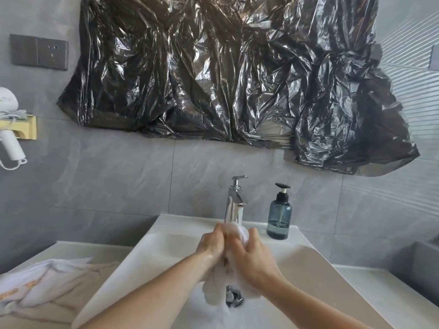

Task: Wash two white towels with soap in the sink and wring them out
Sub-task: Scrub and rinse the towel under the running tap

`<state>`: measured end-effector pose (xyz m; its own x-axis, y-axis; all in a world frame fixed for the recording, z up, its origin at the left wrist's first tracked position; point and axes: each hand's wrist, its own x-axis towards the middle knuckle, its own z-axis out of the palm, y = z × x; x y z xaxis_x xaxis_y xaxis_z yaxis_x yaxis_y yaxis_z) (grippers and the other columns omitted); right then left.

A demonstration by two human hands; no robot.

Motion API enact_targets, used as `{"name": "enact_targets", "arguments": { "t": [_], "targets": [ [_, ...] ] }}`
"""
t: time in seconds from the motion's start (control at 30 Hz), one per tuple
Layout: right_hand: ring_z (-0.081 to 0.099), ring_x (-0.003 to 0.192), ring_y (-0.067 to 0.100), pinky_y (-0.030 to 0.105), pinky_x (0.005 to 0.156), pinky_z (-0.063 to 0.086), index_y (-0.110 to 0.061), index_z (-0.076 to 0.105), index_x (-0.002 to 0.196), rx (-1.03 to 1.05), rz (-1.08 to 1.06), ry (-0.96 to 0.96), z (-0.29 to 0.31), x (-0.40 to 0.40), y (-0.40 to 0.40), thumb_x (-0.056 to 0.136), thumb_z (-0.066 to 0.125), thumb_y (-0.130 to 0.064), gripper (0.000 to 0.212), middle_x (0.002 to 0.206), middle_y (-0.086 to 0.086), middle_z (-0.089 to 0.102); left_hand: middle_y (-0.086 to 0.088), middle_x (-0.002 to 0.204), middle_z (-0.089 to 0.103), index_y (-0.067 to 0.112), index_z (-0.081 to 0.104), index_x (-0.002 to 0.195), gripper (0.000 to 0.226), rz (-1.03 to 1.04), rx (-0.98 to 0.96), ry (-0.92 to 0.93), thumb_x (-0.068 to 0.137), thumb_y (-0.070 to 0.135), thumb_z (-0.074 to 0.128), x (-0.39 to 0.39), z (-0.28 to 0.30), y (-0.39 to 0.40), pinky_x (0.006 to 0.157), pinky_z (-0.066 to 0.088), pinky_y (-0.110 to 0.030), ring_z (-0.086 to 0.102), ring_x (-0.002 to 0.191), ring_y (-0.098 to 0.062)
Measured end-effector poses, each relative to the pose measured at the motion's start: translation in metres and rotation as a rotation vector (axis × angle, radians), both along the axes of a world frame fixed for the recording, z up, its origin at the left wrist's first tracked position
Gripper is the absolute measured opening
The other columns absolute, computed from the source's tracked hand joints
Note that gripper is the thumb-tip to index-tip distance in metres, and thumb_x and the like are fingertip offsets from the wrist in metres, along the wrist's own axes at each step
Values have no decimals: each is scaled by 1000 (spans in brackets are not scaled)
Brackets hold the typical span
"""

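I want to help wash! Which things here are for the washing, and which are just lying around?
For the washing: towel gripped by left hand and right hand, second towel, faucet, soap bottle, sink.

Lying about: hair dryer, plastic sheet, wall switch.

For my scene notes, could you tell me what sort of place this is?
Most likely a bathroom: a white sink with a chrome faucet, a soap dispenser beside it, and a wall-mounted hair dryer.

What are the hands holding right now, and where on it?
Both the left hand and the right hand grip one soapy white towel, bunched at its upper part under the faucet; its lower end hangs into the sink.
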<state>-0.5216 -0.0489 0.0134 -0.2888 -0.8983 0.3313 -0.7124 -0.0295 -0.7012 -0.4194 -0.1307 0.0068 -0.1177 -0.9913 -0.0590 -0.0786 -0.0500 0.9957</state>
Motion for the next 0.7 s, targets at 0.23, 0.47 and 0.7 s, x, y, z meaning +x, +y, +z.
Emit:
{"name": "enact_targets", "arguments": {
  "t": [0.23,0.47,0.7],
  "targets": [
    [64,101,33,41,83,48,-19,42,107,25,1,-39,0,4,4,104,39,-45,27,107,11,67,-8,113,78,14,79,109,48,-11,-80,-141,91,53,58,-7,6,-1,93,60,-41,74,102,-30],
    [63,94,30,44,86,52,-23,41,108,8,-99,-113,2,-16,-10,105,35,-48,27,108,8,68,-9,75,62,21,69,75,32,-203,-59,-36,67,51,76,-9,10,12,57,52,-34,54,63,-28],
    [68,93,23,43,82,55,-35,54,115,96,81,82,-12,-22,-3,92,26,-72,52,103,-3,71,-3,94,78,19,78,88,68,-14,-182,-422,98,75,42,9,-5,-11,94,57,-36,73,99,-28]
  ]
}}
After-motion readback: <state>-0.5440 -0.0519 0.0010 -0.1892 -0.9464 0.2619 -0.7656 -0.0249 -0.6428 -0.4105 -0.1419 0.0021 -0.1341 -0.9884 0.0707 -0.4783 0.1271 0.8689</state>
